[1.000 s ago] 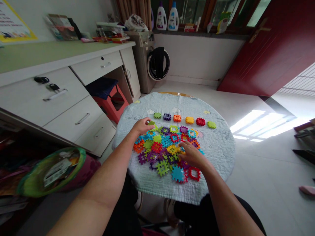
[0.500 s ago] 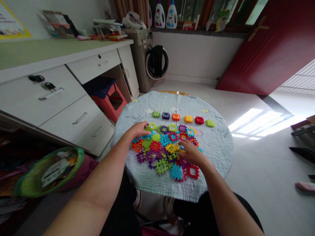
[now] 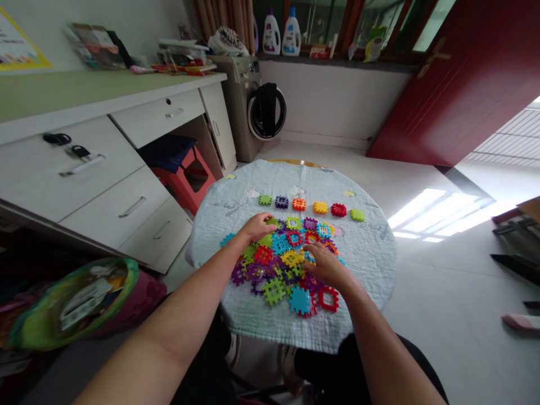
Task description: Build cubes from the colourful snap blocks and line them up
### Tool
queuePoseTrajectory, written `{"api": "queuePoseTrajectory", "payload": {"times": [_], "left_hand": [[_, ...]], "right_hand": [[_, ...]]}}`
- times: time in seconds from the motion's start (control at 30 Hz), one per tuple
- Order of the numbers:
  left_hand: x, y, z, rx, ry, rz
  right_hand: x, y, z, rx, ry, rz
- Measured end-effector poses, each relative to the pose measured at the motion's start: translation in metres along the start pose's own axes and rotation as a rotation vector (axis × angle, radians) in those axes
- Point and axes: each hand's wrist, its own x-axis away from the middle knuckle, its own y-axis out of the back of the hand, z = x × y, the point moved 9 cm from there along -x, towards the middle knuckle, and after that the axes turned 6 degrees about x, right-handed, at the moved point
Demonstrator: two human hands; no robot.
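Observation:
A pile of colourful plastic interlocking building blocks, flat squares with notched edges, lies on the cloth-covered round table point(image 3: 363, 270). My left hand point(image 3: 256, 228) reaches over the pile's far left side, its slightly bent fingers at a green block point(image 3: 273, 223); whether they touch it I cannot tell. Over the right side is my right hand point(image 3: 324, 263), fingers apart, beside a yellow block point(image 3: 291, 259). Nearer me lie a light-blue block point(image 3: 300, 301), a green window-like block point(image 3: 274, 291) and a red frame block point(image 3: 328, 298). My hands hide some of the pile.
Behind the pile stands a row of assembled blocks, including a purple one point(image 3: 282, 202) and a red one point(image 3: 338, 210). A red stool point(image 3: 185, 183), white drawers point(image 3: 97, 180) and a bin point(image 3: 130, 281) are on the left. A washing machine point(image 3: 238, 107) stands open behind.
My left hand has moved right across the far edge of the pile. My right hand stays over the right side. The view has shifted slightly.

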Motion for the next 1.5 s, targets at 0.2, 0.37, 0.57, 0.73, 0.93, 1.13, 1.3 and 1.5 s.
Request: {"api": "queuePoseTrajectory", "payload": {"times": [0.2, 0.37, 0.57, 0.73, 0.93, 1.13, 1.3, 1.5], "left_hand": [[0.0, -0.03, 0.009, 0.29, 0.158, 0.027], [0.006, -0.045, -0.005, 0.542, 0.136, 0.159], [-0.006, 0.005, 0.005, 0.225, 0.068, -0.182], [-0.01, 0.018, -0.006, -0.352, 0.035, -0.3], [-0.017, -0.025, -0.016, -0.669, -0.035, -0.084], [-0.019, -0.025, -0.014, -0.712, 0.006, -0.088], [-0.027, -0.022, -0.014, -0.706, 0.074, -0.073], [-0.039, 0.005, -0.003, -0.57, 0.116, -0.125]], "right_hand": [[0.002, 0.002, 0.003, -0.011, -0.011, 0.002], [0.002, 0.002, 0.005, 0.0, -0.012, 0.006], [0.002, 0.002, 0.003, -0.001, -0.02, 0.008], [0.002, 0.005, 0.006, -0.003, -0.029, 0.023], [0.002, 0.009, 0.008, -0.013, -0.028, 0.024], [0.001, 0.01, 0.006, -0.022, -0.023, 0.023], [0.001, 0.01, 0.004, -0.017, -0.029, 0.018], [0.001, 0.01, 0.0, -0.026, -0.03, 0.001]]}}
